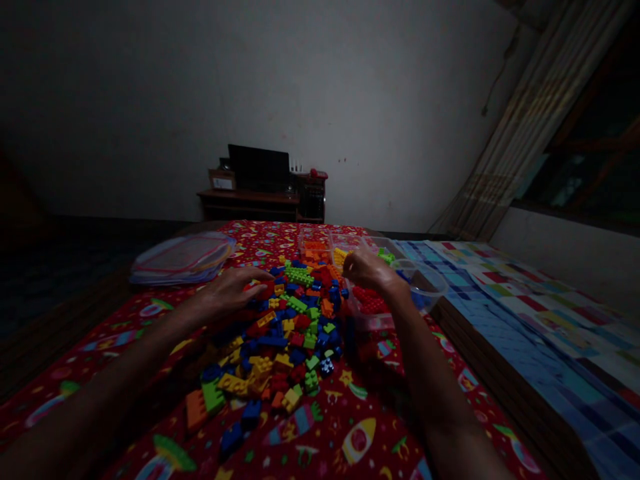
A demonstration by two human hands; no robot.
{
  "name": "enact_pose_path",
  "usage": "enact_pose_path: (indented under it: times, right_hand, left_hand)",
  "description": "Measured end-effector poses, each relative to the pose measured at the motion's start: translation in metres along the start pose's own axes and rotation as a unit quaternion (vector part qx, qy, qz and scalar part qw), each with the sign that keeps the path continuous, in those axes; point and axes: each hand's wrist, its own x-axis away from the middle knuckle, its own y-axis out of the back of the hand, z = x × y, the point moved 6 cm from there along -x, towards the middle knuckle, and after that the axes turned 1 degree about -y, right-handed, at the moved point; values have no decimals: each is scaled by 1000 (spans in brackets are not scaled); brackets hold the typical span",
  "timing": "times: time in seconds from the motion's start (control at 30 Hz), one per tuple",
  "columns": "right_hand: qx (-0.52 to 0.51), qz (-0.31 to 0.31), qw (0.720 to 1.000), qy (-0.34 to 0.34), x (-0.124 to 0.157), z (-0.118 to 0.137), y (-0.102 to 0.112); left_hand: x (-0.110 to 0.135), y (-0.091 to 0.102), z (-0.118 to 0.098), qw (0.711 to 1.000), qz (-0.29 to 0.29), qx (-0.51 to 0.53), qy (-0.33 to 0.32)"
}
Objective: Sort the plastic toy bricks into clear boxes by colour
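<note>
A loose pile of toy building bricks in red, blue, yellow, green and orange covers the middle of the red patterned cloth. At the pile's left edge, my left hand has its thumb and fingers apart, close to red bricks. My right hand is over the clear plastic boxes to the right, its fingers curled together near yellow bricks. Whatever those fingers may hold is hidden. Inside the boxes, bricks are grouped by colour: orange bricks, red bricks, green bricks and some blue ones.
Stacked plastic lids lie to the left. A round-ended clear box sits at the right edge of the cloth. Beyond are a desk with a monitor, and a checked bedspread on the right.
</note>
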Motion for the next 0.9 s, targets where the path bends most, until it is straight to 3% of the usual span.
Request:
enact_pose_path:
  times: [0.1,0.2,0.43,0.67,0.9]
  right_hand:
    - [71,23,996,56,1,36,-27]
    - [94,36,991,89,3,48,-44]
    - [68,-66,991,94,-2,45,-41]
    - [57,-17,994,91,-9,49,-67]
    - [-28,-57,995,72,-15,45,-49]
  left_hand:
    - [1,0,-2,1000,11,-4,-2]
    - [2,-7,-1,999,25,-23,-20]
    - [1,-22,4,999,6,-36,-28]
    - [1,-22,24,998,64,-27,7]
    - [-2,-26,39,999,33,-19,12]
